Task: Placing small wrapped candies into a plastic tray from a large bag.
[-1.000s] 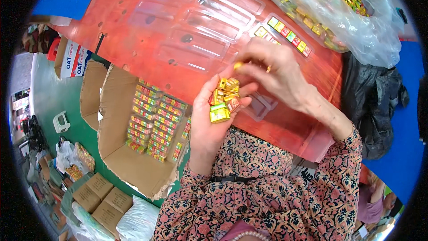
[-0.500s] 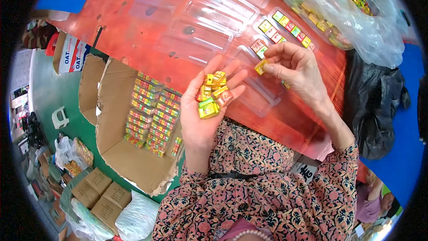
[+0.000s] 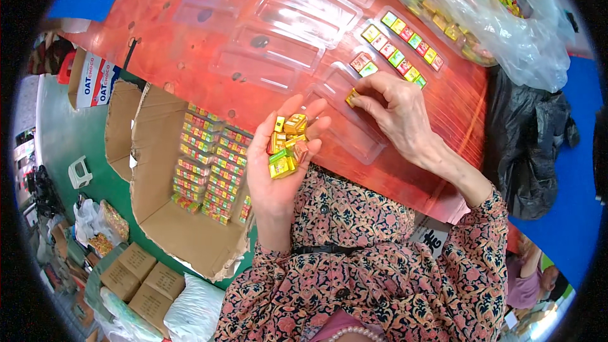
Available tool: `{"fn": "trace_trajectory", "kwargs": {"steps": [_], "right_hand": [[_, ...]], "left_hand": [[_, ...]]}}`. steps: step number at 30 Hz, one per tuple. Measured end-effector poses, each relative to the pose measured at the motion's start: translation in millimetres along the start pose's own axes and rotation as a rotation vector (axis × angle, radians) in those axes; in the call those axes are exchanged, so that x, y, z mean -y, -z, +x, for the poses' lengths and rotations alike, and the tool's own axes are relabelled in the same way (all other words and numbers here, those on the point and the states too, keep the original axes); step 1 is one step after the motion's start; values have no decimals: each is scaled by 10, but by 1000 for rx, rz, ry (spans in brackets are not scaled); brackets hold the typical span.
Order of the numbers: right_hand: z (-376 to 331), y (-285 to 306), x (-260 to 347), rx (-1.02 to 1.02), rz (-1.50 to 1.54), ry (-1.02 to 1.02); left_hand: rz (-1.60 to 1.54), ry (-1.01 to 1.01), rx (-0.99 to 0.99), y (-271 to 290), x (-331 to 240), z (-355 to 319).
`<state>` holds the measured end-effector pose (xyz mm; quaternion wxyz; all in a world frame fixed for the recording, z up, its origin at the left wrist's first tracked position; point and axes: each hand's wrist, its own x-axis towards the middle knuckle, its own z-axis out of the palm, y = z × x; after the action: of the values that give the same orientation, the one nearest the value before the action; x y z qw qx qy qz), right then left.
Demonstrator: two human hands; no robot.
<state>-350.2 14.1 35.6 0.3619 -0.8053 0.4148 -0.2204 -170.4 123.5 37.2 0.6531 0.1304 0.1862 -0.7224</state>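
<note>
Item: my left hand [image 3: 275,171], palm up and cupped near my chest, grip loosely cradling a heap of small wrapped cubes [image 3: 287,145] in gold, red and green foil.

Item: my right hand [image 3: 396,111], fingertips pinched narrow on one gold cube [image 3: 352,97], held at the far-left end of a clear plastic tray [image 3: 345,123] lying on the red bench [image 3: 190,38].

Relation: the heap lies to the left of and slightly nearer than the pinching grip; the tray's long axis runs from far left to near right, passing under my right hand. The right hand is the nearer one to the tray's slot; the left sits just beside its near edge.

Item: a filled tray [image 3: 410,49] of mixed-colour cubes, farther right, with a partly filled one [image 3: 364,63] holding two cubes between it and my right hand.

Item: several empty clear trays [image 3: 297,22], far across the bench.

Item: a clear bag of loose cubes [image 3: 500,19], far right.

Item: an open cardboard box [image 3: 183,215] on the floor to the left, stacked with filled trays.
</note>
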Motion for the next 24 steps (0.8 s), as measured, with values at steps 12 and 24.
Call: {"fn": "trace_trajectory", "kwargs": {"steps": [12,24], "right_hand": [[67,60,298,-92,84,157],[150,-69,372,124,5,469]], "left_hand": [[193,35,80,-140,206,104],[460,-76,18,-154,320,52]]}}
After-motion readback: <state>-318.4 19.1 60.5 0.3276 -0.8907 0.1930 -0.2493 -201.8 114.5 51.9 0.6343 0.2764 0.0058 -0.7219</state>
